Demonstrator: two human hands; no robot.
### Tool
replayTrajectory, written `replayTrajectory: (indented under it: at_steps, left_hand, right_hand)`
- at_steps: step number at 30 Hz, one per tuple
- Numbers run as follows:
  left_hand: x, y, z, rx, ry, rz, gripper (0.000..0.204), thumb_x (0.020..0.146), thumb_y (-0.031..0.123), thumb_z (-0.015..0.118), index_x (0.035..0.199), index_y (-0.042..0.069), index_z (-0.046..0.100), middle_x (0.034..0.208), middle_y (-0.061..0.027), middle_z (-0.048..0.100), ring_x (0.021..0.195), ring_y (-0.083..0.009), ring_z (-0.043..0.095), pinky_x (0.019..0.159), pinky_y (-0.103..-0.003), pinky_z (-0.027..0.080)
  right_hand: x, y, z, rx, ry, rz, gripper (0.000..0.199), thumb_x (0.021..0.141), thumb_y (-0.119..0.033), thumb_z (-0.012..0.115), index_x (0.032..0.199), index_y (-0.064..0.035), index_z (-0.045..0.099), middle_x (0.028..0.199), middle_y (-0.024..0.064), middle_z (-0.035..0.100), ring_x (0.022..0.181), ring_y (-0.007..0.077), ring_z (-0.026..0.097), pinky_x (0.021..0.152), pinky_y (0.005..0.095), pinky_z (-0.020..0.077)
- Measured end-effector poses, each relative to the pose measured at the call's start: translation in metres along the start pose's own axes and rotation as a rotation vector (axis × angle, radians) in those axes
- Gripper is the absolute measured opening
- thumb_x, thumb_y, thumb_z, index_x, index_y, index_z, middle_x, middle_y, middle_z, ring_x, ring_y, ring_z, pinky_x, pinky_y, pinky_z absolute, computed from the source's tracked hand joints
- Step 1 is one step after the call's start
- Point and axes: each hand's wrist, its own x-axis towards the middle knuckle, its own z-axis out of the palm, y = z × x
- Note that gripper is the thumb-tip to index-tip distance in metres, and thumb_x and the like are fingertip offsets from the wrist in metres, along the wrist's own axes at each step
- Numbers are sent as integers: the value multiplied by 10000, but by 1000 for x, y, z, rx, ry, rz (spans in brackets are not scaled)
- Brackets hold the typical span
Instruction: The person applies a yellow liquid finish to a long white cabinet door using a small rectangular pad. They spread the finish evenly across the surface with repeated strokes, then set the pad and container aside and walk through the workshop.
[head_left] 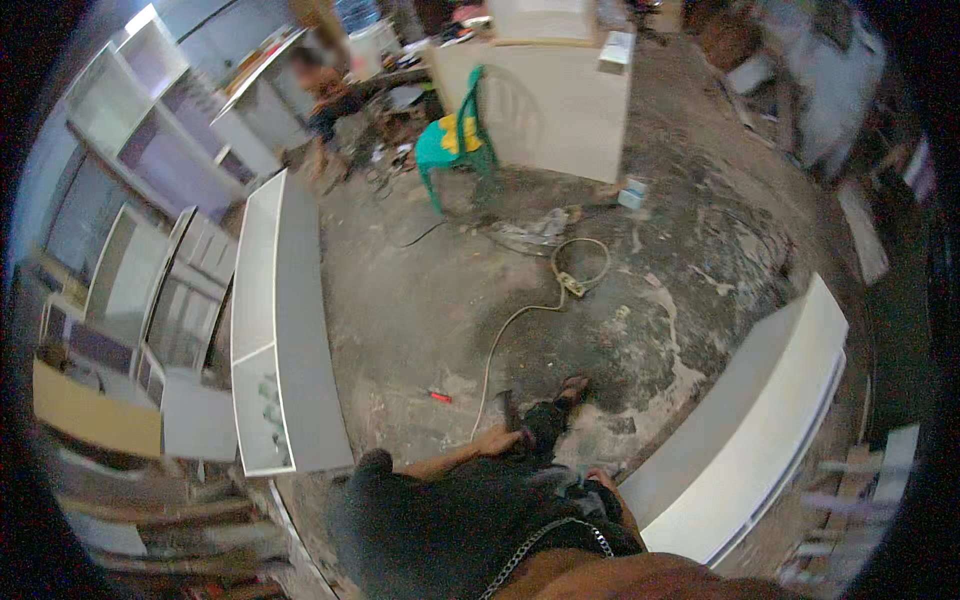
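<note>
My left hand [502, 440] is low in front of me, beside my dark-clothed leg, with its fingers curled. A dark, blurred object [504, 406] sticks up at the fingers; its kind is unclear. My right hand [602, 482] is close to my body, near the inner end of a long white panel unit [735, 450] at the right. Its fingers are partly hidden and blurred. On the floor ahead of my left hand lies a small red-handled tool [440, 397]. A pale cable [510, 325] runs from near that hand to a coiled extension socket [572, 285].
A long white cabinet frame [305, 340] lies at the left, with more white cabinets [130, 130] behind it. A green plastic chair [450, 150] stands before a big cream panel [570, 110]. Another person [325, 90] is at the far left. Timber boards [170, 510] are stacked lower left.
</note>
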Motion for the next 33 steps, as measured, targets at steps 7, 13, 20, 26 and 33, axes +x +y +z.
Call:
replayTrajectory:
  at_steps: [7,13,20,26,33]
  left_hand:
    - [202,115,-32,-150,171,103,448,904,436,511,1063,56,685,925,-160,689,909,-299,646,812,-411,477]
    - [351,136,-63,-69,177,-236,432,929,436,472,1080,98,695,925,-176,684,908,-325,639,830,-424,480]
    - [544,232,-104,1,152,24,423,962,391,403,1081,131,716,872,-136,666,825,-262,624,770,-406,474]
    - [750,312,-155,-125,259,-149,415,989,332,367,1054,117,716,903,-106,678,822,-221,617,842,-318,453]
    - [905,568,-205,-365,280,-298,479,994,352,351,859,54,701,891,-71,677,821,-202,604,840,-322,450]
  right_hand:
    - [110,-64,-178,0,95,-18,466,881,-372,639,1274,-131,573,1253,160,580,1153,295,551,974,400,415]
    - [164,-106,-316,24,82,-2,442,881,-361,643,1250,-127,578,1229,154,586,1128,286,556,954,397,421]
    - [313,-151,-525,-58,-14,-88,416,880,-348,647,1223,-121,584,1201,148,592,1098,275,562,931,394,428]
    - [460,-272,-706,-157,-183,-201,393,880,-337,650,1200,-117,589,1176,142,597,1073,265,567,911,391,433]
    - [549,-324,-892,-148,-248,-96,366,880,-324,654,1172,-112,595,1148,136,604,1043,254,573,887,388,440]
